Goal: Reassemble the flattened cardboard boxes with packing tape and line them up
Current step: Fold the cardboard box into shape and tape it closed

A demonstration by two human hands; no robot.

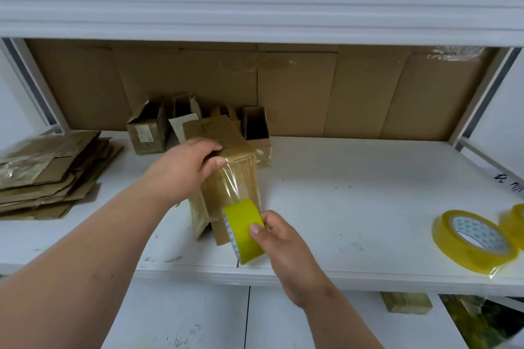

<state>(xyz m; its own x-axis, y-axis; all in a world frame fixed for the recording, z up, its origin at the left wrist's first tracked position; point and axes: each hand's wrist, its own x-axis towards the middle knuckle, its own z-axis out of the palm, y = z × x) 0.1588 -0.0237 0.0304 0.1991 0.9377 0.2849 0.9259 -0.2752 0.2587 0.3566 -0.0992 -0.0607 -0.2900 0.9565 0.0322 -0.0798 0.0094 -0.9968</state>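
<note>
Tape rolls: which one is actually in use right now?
The roll gripped in the right hand, with its strip stretched up onto the box under the left hand. The other rolls lie loose on the shelf.

One view only, worn on the person's head, looking forward and down into a white shelf bay (368,207) from close range. The upper shelf's front edge (255,5) runs across the top, a cardboard backing (354,93) closes the rear, and both forearms reach in from the bottom. Wide-angle lens: the shelf's straight edges bow towards the picture's borders.
</note>
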